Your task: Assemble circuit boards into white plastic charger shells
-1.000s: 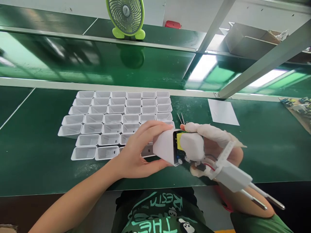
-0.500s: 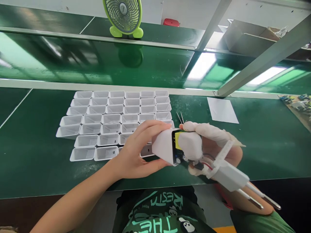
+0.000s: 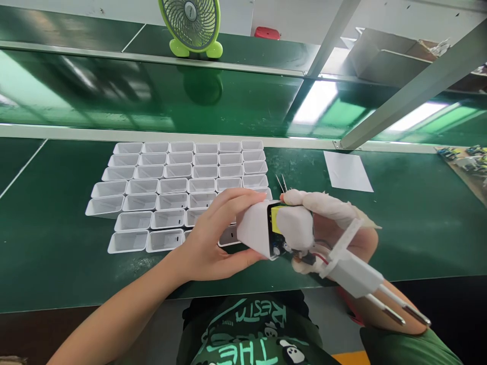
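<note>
My left hand is closed around a white plastic charger housing, its open end facing right. My right hand, with white coverings on some fingers, grips a circuit board with a yellow part and a white block. The board's left end sits inside the mouth of the housing; how deep is hidden. Thin wires, one red, run from the board to a white two-pin plug, which hangs at lower right with its pins pointing down and right.
Rows of open white housings stand on the green table at left and behind my hands. Tweezers and a white paper sheet lie to the right. Circuit boards sit at the far right. A green fan stands on the shelf.
The board and plug have shifted slightly left, toward the housing, with my right hand. My left hand and the housing stay nearly in place.
</note>
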### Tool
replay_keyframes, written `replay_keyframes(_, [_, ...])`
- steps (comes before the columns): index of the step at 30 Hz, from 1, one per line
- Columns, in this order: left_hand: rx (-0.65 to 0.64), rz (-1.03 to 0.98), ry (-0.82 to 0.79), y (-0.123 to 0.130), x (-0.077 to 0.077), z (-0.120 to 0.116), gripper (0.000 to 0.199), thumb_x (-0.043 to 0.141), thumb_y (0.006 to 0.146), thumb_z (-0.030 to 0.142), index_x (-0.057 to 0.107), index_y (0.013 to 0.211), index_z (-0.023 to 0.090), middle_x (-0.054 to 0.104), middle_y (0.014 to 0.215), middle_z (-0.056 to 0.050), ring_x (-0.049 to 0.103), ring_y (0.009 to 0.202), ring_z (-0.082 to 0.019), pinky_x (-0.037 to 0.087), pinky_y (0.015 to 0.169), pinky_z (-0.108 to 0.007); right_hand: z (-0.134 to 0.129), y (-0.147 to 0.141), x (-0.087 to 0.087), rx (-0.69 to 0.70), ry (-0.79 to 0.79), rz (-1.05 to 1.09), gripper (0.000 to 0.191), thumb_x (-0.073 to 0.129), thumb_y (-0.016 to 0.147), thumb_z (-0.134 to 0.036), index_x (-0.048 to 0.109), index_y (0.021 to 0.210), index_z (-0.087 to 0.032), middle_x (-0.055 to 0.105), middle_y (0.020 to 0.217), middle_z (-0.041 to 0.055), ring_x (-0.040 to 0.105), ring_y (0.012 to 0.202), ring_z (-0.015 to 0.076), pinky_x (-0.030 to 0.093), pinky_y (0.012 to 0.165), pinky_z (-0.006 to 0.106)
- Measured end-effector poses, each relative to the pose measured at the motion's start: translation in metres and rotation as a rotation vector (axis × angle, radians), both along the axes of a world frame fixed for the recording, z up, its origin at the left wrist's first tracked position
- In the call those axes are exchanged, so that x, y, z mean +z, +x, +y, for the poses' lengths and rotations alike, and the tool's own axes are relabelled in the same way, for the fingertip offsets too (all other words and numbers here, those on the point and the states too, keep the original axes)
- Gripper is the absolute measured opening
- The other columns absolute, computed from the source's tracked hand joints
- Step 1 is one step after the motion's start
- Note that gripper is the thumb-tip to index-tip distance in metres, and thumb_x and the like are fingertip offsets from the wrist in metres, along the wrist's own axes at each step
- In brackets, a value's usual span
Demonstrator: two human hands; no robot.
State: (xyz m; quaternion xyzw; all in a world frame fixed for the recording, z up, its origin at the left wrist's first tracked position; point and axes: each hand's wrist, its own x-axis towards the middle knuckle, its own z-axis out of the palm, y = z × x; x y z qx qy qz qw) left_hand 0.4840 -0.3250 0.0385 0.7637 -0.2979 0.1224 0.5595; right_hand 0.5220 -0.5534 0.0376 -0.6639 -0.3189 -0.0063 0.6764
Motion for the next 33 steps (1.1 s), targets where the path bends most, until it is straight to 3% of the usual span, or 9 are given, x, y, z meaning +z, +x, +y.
replay_keyframes(4, [0.015,0.011,0.021,0.001,0.0,-0.001,0.073,0.077,0.079,0.027,0.044,0.144,0.028,0.054,0.134,-0.012,0.054,0.12,-0.028,0.052,0.097,-0.042,-0.001,0.005,0.009,0.037,-0.071,-0.248,0.076,0.086,0.068,-0.022,0.057,0.138,-0.031,0.064,0.131,0.0071,0.061,0.12,0.035,0.056,0.098,0.054])
replay_keyframes(13, [-0.033,0.11,-0.024,-0.012,0.003,-0.003,0.076,0.077,0.078,0.02,0.044,0.145,0.029,0.052,0.138,-0.013,0.051,0.125,-0.028,0.048,0.102,-0.038,-0.001,0.005,0.019,0.018,-0.071,-0.45,0.058,0.08,0.079,-0.031,0.058,0.133,-0.025,0.063,0.128,0.0121,0.058,0.122,0.0344,0.051,0.1,0.053])
replay_keyframes(18, [-0.419,0.432,-0.232,-0.024,0.004,-0.022,0.086,0.076,0.08,0.029,0.03,0.152,0.03,0.052,0.138,-0.015,0.06,0.116,-0.026,0.051,0.097,-0.037,-0.029,-0.025,0.035,0.201,-0.119,-0.251,0.064,0.074,0.086,-0.035,0.045,0.143,-0.03,0.063,0.129,0.0095,0.065,0.109,0.0258,0.057,0.093,0.042])
replay_keyframes(22, [-0.665,0.654,-0.165,-0.034,0.016,-0.04,0.09,0.071,0.084,0.033,0.018,0.156,0.032,0.056,0.134,-0.014,0.065,0.104,-0.024,0.053,0.091,-0.038,-0.057,-0.056,0.036,0.189,-0.274,-0.251,0.037,0.066,0.092,-0.034,0.058,0.127,-0.027,0.072,0.104,0.006,0.068,0.089,0.0207,0.059,0.081,0.033])
replay_keyframes(24, [-0.498,0.603,0.002,-0.045,0.021,-0.041,0.084,0.069,0.086,0.03,0.021,0.155,0.034,0.052,0.141,-0.013,0.063,0.11,-0.024,0.05,0.097,-0.039,-0.065,-0.069,0.027,0.07,-0.33,-0.249,0.034,0.067,0.089,-0.027,0.06,0.122,-0.026,0.072,0.104,0.0054,0.069,0.09,0.0205,0.059,0.08,0.031])
replay_keyframes(26, [-0.17,0.481,0.142,-0.061,0.021,-0.039,0.076,0.07,0.085,0.026,0.032,0.151,0.033,0.05,0.143,-0.011,0.059,0.116,-0.024,0.046,0.103,-0.038,-0.067,-0.078,0.009,-0.136,-0.374,-0.262,0.041,0.069,0.085,-0.019,0.058,0.124,-0.026,0.072,0.108,0.0049,0.07,0.094,0.0206,0.058,0.082,0.031])
replay_keyframes(28, [0.083,0.421,0.158,-0.08,0.014,-0.042,0.054,0.07,0.085,0.027,0.051,0.136,0.028,0.06,0.128,-0.009,0.06,0.11,-0.022,0.046,0.099,-0.033,-0.063,-0.083,-0.016,-0.324,-0.422,-0.269,0.042,0.067,0.084,-0.016,0.058,0.124,-0.026,0.072,0.107,0.0048,0.07,0.093,0.0208,0.058,0.083,0.032])
replay_keyframes(30, [0.112,0.555,0.123,-0.095,0.001,-0.053,0.021,0.063,0.09,0.034,0.065,0.108,0.022,0.068,0.102,-0.007,0.063,0.091,-0.018,0.05,0.084,-0.027,-0.057,-0.085,-0.04,-0.432,-0.456,-0.243,0.039,0.063,0.086,-0.018,0.058,0.123,-0.024,0.073,0.104,0.0054,0.07,0.088,0.0202,0.058,0.08,0.032])
replay_keyframes(33, [-0.04,0.938,0.014,-0.102,-0.022,-0.08,0.036,0.055,0.094,0.05,0.069,0.094,0.016,0.07,0.088,-0.008,0.063,0.075,-0.016,0.05,0.068,-0.025,-0.05,-0.085,-0.062,-0.441,-0.473,-0.188,0.043,0.062,0.086,-0.021,0.053,0.127,-0.024,0.072,0.107,0.0053,0.07,0.088,0.0198,0.058,0.078,0.031])
